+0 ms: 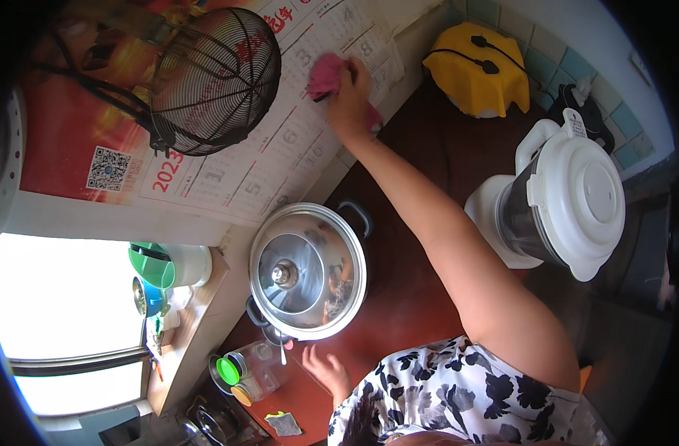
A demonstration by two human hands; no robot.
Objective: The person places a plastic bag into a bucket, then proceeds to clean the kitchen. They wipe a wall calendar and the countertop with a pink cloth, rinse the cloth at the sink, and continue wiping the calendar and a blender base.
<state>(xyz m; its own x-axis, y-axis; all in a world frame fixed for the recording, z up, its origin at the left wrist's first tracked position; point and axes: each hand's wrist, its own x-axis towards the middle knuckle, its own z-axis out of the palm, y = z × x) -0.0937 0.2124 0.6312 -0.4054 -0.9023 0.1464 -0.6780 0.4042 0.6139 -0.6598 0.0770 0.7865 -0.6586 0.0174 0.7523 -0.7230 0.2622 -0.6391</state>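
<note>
My right hand reaches up to the wall and is closed on a pink cloth, pressed against a printed 2023 wall calendar. Part of the cloth hangs out below the hand. Down at the red-brown countertop, my left hand holds nothing, its fingers apart. Nearest to it are a large steel pot with a shiny lid and a spoon beside some clear jars.
A black wire-mesh strainer hangs before the calendar. On the right stands a white-lidded blender; behind it, a yellow cloth covers an appliance, with plugs on top. A grey sponge lies near the jars. The wooden windowsill holds containers.
</note>
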